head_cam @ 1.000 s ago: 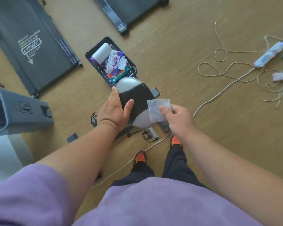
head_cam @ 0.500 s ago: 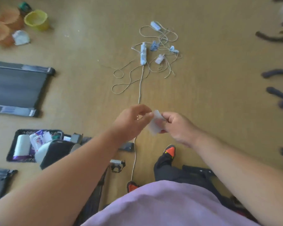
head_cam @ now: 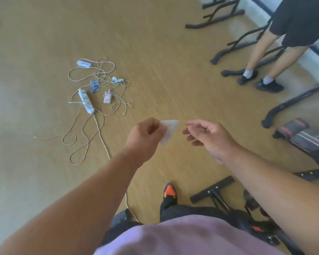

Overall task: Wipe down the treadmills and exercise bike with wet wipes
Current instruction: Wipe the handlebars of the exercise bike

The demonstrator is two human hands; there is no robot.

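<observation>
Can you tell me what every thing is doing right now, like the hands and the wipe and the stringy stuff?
left hand: fingers curled, pinching the wet wipe.
wet wipe: held up in the air, hanging from one corner.
right hand: fingers relaxed, holding nothing, apart from the wipe.
cord: lying tangled and loose on the floor.
other person: standing by the black frames.

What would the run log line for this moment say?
left hand: pinches white wet wipe | right hand: empty, apart | wiping: none
</observation>
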